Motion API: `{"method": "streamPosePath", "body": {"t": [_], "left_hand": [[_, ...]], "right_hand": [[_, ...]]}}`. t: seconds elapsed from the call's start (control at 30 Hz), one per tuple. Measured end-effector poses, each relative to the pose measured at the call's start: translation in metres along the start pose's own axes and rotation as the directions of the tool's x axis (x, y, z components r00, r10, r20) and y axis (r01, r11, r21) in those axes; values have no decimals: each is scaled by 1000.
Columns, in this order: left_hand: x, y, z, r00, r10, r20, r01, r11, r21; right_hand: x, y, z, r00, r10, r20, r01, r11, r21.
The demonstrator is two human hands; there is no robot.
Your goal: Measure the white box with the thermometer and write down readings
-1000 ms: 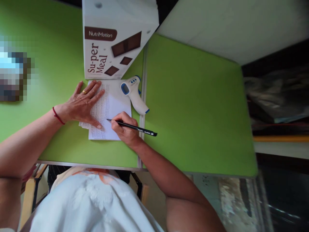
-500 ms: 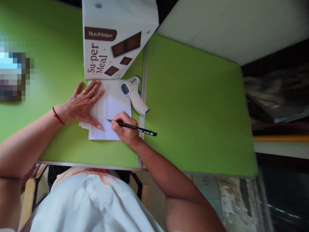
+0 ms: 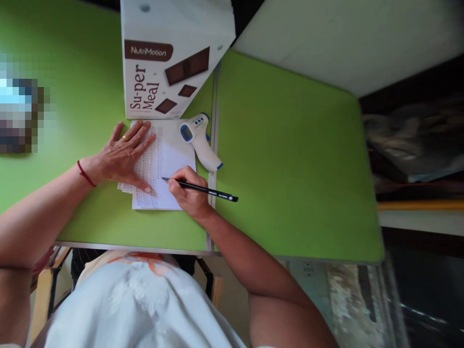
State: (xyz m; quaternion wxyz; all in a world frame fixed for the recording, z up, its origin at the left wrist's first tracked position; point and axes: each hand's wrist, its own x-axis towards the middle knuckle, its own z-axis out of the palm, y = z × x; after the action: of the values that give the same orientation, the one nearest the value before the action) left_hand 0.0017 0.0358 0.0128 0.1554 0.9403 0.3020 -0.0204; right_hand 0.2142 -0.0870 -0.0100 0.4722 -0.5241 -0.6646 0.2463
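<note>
A white sheet of paper (image 3: pixel 174 154) lies on the green table, its left part covered with columns of small handwriting. Flat across that written part rests my left hand (image 3: pixel 125 157), fingers spread, a ring and a red wrist cord on it. More written sheets stick out a little underneath at the left. My right hand (image 3: pixel 190 193) is closed around a black pen (image 3: pixel 213 192), whose tip is at the paper just right of the writing. A white and blue infrared thermometer (image 3: pixel 200 142) lies over the paper's upper right corner.
A white NutriMotion box (image 3: pixel 155 29) stands right behind the paper. The green table (image 3: pixel 290 169) has a metal seam beside the thermometer. A blurred-out object (image 3: pixel 18 116) is at the far left. Shelves with bagged things (image 3: pixel 409 145) stand off the right edge.
The pen has tilted slightly and its tip has shifted a little right and up on the paper. My left hand stays in place on the sheet. The whole view has drifted slightly.
</note>
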Motion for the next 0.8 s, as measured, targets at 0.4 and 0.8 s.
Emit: {"method": "streamPosePath", "body": {"t": [0.4, 0.8], "left_hand": [[0, 0, -1, 1000, 0, -1, 0, 1000, 12], [1, 0, 0, 1000, 6, 0, -6, 1000, 15]], "right_hand": [[1, -2, 1, 998, 55, 40, -53, 997, -47], [1, -3, 2, 999, 46, 19, -45, 998, -50]]}}
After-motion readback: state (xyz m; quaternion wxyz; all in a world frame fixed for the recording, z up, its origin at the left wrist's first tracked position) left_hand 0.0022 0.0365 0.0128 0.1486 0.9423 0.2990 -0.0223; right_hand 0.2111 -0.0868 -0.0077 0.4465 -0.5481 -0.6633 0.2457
